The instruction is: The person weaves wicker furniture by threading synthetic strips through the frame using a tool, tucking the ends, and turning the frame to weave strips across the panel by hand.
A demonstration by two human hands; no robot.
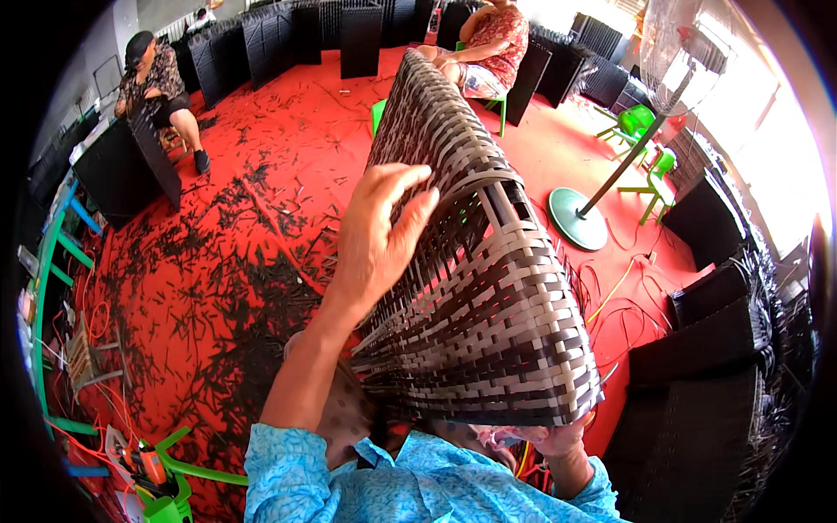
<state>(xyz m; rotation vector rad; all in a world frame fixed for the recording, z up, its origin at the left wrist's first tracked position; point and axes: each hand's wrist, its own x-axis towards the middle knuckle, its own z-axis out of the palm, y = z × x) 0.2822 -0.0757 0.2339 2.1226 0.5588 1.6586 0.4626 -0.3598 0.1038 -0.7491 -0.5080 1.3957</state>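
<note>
A large woven wicker panel [488,314] of brown and grey flat plastic strips stands tilted in front of me, over my lap. A curved strip [479,181] loops over its upper right edge, beside an opening in the weave where frame bars show. My left hand [379,231] is raised at the panel's left side, fingers and thumb apart, with nothing visible between them. At the lower right corner my right hand [568,434] grips the panel's bottom edge; its fingers are partly hidden beneath. Pinkish cloth [510,433] shows beside that hand.
Dark strip scraps [235,322] litter the red floor [296,113]. Two people sit farther off, one left [157,87], one ahead [497,48]. A standing fan [578,218] and green chairs [654,179] are at right. Black woven panels [697,418] line the room. An orange-handled tool [153,465] lies lower left.
</note>
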